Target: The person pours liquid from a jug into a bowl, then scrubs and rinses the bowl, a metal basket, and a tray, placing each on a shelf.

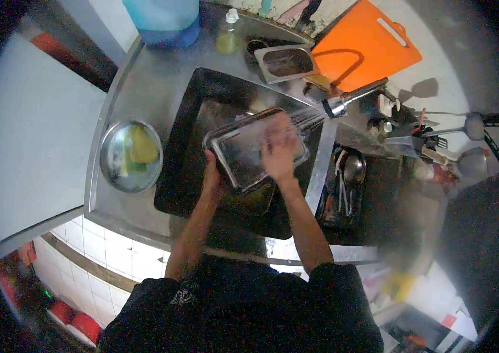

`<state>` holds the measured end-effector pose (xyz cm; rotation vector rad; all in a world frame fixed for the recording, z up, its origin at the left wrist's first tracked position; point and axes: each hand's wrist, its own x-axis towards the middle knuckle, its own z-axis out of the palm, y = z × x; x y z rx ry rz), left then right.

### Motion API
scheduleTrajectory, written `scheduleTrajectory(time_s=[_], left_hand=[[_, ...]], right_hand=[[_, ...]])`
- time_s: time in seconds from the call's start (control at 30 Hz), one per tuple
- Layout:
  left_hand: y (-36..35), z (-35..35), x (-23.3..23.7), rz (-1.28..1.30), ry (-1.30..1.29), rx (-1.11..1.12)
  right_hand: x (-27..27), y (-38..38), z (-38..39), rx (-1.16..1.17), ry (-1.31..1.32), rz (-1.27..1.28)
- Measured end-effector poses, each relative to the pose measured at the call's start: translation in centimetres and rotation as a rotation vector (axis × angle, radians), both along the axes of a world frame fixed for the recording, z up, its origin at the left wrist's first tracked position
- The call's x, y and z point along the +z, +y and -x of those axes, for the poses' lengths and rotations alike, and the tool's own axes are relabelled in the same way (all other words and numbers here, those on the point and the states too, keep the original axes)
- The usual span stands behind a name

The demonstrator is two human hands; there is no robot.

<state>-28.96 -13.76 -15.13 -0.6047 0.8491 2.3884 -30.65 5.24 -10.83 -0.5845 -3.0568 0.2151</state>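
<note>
Over the dark sink (pixel 187 117), a shiny rectangular pan (pixel 240 159) is held at a tilt. My left hand (pixel 213 176) grips its lower left edge, thumb at the rim and the other fingers hidden underneath. My right hand (pixel 280 150) lies against the pan's face toward its right side, fingers stretched out and somewhat blurred by motion. Water sprays from the faucet head (pixel 336 107) at the right onto the pan and reaches around the right hand.
Left of the sink stands a round metal bowl (pixel 108 154) holding yellow-green sponges (pixel 142 146). Behind are a soap bottle (pixel 229 35), another metal pan (pixel 287 63) and an orange cutting board (pixel 367 47). Utensils (pixel 343 188) lie in a dark tray at right.
</note>
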Motion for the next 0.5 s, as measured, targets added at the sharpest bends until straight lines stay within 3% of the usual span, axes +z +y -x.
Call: scheduleTrajectory(time_s=[0.07,0.1,0.17,0.23,0.3,0.37,0.4,0.43,0.47,0.5], left_hand=[[0.7,0.5,0.3,-0.050,0.026,-0.014],[0.9,0.5,0.4,-0.089,0.043,-0.023],[0.5,0.8,0.0,-0.068,0.050,-0.059],[-0.2,0.9,0.6,-0.041,0.065,-0.094],[-1.0,1.4,3.0,0.139,-0.051,-0.075],[-1.7,2.2,2.2,0.211,-0.030,-0.046],[-2.3,2.6,0.9,0.282,-0.017,-0.021],[-3.1,3.8,-4.8,0.404,0.085,-0.021],[-3.5,4.7,-4.6,0.397,0.084,-0.014],[-3.8,5.4,-3.9,0.514,0.134,-0.087]], right_hand=[[1.0,-1.7,-1.1,0.647,0.153,0.091],[2.1,-1.5,-0.9,0.645,0.149,0.087],[3.8,-0.6,0.1,0.680,0.170,0.351],[1.9,2.6,1.3,0.450,0.143,-0.001],[-1.2,7.2,2.7,0.052,0.214,0.135],[-2.9,11.5,3.3,-0.440,-0.017,0.577],[-3.0,12.1,3.0,-0.433,-0.016,0.577],[-2.9,12.5,2.0,-0.371,0.042,0.897],[-2.7,12.8,1.0,-0.299,0.099,1.212],[0.6,11.4,0.2,-0.306,0.038,1.158]])
